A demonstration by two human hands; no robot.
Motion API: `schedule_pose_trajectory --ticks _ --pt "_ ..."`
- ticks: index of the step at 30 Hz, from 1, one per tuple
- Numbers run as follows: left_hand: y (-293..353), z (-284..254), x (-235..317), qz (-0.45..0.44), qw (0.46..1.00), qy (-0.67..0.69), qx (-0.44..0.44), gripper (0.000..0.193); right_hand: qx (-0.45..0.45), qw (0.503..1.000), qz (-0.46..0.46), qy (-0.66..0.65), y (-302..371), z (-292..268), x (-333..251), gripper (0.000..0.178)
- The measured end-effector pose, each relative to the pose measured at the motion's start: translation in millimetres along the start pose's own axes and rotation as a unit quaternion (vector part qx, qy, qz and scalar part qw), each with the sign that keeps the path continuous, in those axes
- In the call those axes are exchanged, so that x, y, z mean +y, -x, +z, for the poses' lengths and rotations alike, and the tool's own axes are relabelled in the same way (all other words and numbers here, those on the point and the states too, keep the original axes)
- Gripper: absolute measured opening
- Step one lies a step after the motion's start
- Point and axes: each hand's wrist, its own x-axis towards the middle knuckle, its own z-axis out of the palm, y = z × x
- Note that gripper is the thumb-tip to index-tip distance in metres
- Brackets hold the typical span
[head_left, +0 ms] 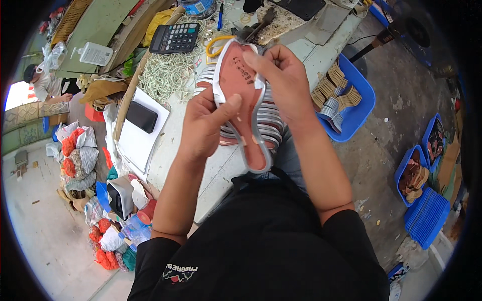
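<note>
Between my two hands is a shoe insole [241,105], reddish-brown on the face toward me, with a silver-white edging strip round its rim. My left hand [203,123] grips its left side near the waist, thumb lying on the reddish face. On the right of the wide front end, my right hand [286,75] pinches the edge and strip, the thumb pressed on top and some fingers hidden behind. The narrow heel end points toward my body. Beneath it, partly covered, lies a row of similar silver-edged insoles [273,118]. Orange-handled scissors [213,46] lie just beyond the front end.
A calculator [174,38], a heap of pale rings [168,75] and a phone [141,116] on white paper lie to the left on the worktable [201,185]. At right stands a blue crate [359,108] of beige and silver insoles. Another person [47,83] is far left.
</note>
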Motion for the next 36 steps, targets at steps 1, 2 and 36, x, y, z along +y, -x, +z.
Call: schedule_pose_trajectory --ticks 1,2,36 --pt "-2.0 5.1 -3.9 0.014 1.0 0.008 -0.001 0.023 -0.025 1.0 -0.006 0.01 4.4 -6.3 0.2 0.038" --pt "-4.8 9.3 -6.3 0.026 1.0 0.015 -0.002 0.022 -0.049 0.999 -0.011 0.02 10.2 -14.3 -1.5 0.036" --pt "120.3 -43.4 -120.4 -0.126 0.972 0.144 0.14 0.061 -0.37 0.715 0.052 0.591 48.5 4.0 0.1 0.061"
